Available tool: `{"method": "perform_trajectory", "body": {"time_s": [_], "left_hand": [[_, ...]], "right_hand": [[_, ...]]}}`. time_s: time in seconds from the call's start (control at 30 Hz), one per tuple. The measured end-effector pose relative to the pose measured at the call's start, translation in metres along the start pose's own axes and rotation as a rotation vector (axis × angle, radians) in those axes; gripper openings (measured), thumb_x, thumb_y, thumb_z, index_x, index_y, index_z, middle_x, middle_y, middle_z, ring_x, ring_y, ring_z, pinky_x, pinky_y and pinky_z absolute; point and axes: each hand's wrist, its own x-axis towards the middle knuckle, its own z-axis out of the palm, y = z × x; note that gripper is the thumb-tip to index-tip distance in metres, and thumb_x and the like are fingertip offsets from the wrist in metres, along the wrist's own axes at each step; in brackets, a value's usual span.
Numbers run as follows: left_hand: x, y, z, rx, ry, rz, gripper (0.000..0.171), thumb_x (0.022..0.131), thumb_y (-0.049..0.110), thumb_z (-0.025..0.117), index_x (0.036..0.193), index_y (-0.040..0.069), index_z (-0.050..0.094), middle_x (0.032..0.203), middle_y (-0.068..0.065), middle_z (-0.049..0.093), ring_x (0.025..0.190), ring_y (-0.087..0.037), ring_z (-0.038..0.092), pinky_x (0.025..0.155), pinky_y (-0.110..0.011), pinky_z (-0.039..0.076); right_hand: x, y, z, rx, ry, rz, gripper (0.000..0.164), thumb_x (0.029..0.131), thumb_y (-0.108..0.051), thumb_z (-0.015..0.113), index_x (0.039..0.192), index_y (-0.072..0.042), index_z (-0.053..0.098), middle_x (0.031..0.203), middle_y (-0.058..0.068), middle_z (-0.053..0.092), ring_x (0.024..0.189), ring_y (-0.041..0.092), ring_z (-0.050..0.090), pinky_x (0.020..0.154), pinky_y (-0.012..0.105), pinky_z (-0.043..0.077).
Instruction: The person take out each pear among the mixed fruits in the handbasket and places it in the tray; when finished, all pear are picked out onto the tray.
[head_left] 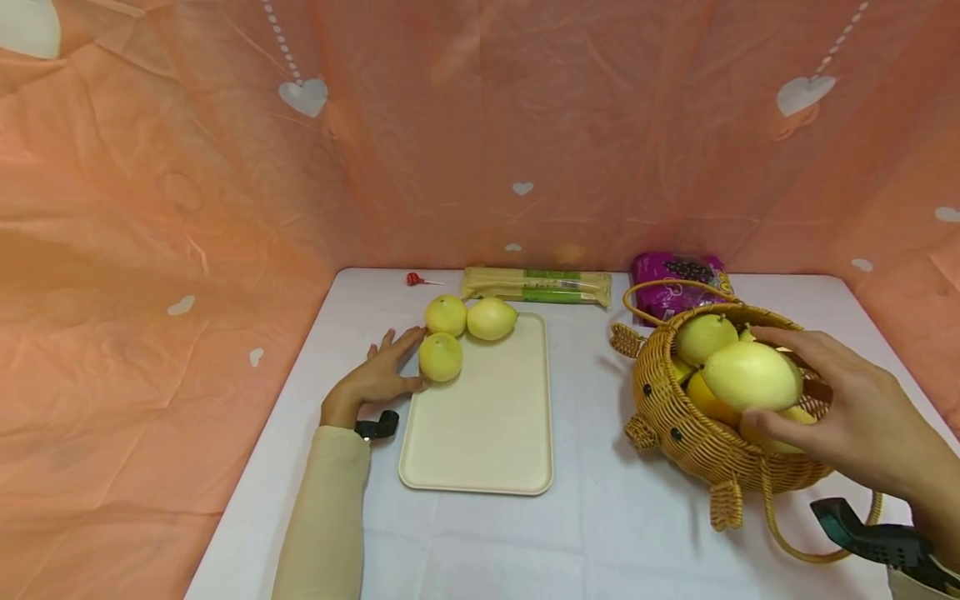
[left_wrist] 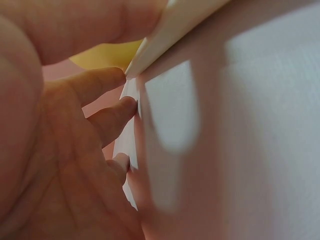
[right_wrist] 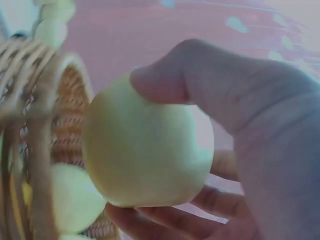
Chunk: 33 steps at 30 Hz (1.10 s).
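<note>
My right hand [head_left: 847, 408] holds a pale yellow-green pear [head_left: 752, 377] over the mouth of a wicker basket [head_left: 720, 454]. In the right wrist view, the thumb [right_wrist: 165, 82] lies on one side of the pear and the fingers curve round the other. More fruit sits in the basket, among it a green pear [head_left: 705, 339] with a short stem. My left hand [head_left: 382, 371] is at the left edge of a cream tray [head_left: 487, 433], thumb and fingers spread along its rim. Close to those fingers, pears [head_left: 441, 357] are grouped at the tray's far left end.
Behind the tray lie a long yellow-green packet [head_left: 536, 286] and a red lollipop [head_left: 420, 280]. A purple bag [head_left: 675, 275] stands behind the basket. The basket's looped handle [head_left: 806, 554] spreads over the white tabletop [head_left: 480, 550] in front. An orange curtain [head_left: 480, 125] encloses the far side.
</note>
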Motion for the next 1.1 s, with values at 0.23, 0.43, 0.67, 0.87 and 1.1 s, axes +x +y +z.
{"method": "perform_trajectory", "body": {"time_s": [0.23,0.43,0.67,0.87,1.1], "left_hand": [[0.000,0.001,-0.001,0.004,0.003,0.022,0.098,0.096,0.021,0.078,0.176,0.010,0.023,0.184,-0.018,0.014,0.169,-0.048,-0.013,0.133,-0.069,-0.015],[0.000,0.000,-0.001,0.001,0.001,0.022,0.098,0.095,0.022,0.078,0.176,0.011,0.023,0.184,-0.019,0.015,0.169,-0.048,-0.013,0.133,-0.069,-0.015],[0.000,0.001,-0.001,0.006,0.003,0.010,0.097,0.096,0.023,0.078,0.176,0.013,0.023,0.184,-0.017,0.015,0.170,-0.047,-0.014,0.134,-0.068,-0.015],[-0.001,-0.001,0.000,0.001,0.004,0.019,0.098,0.095,0.022,0.078,0.176,0.011,0.023,0.184,-0.019,0.015,0.169,-0.047,-0.014,0.133,-0.069,-0.015],[-0.002,0.000,-0.001,-0.014,0.007,0.028,0.098,0.095,0.021,0.080,0.175,0.011,0.024,0.184,-0.019,0.015,0.169,-0.048,-0.014,0.133,-0.069,-0.016]], "right_hand": [[0.008,-0.032,0.017,0.270,0.054,-0.055,0.090,0.062,0.017,0.096,0.144,-0.004,0.065,0.141,-0.007,0.061,0.118,-0.001,0.063,0.093,0.005,0.054],[0.022,-0.050,0.031,0.349,0.046,-0.100,0.093,0.064,0.019,0.094,0.148,-0.003,0.062,0.141,-0.003,0.065,0.118,0.000,0.068,0.097,0.009,0.056],[0.038,-0.069,0.048,0.476,-0.005,-0.097,0.091,0.070,0.017,0.093,0.151,-0.006,0.059,0.142,-0.001,0.066,0.115,0.004,0.073,0.097,0.014,0.059],[0.057,-0.088,0.062,0.576,-0.046,-0.118,0.087,0.075,0.018,0.090,0.152,-0.003,0.056,0.143,0.009,0.063,0.114,0.011,0.074,0.098,0.020,0.062],[0.077,-0.111,0.081,0.561,-0.031,-0.126,0.095,0.078,0.006,0.093,0.160,-0.021,0.055,0.151,0.001,0.059,0.123,0.013,0.068,0.102,0.019,0.060]]}}
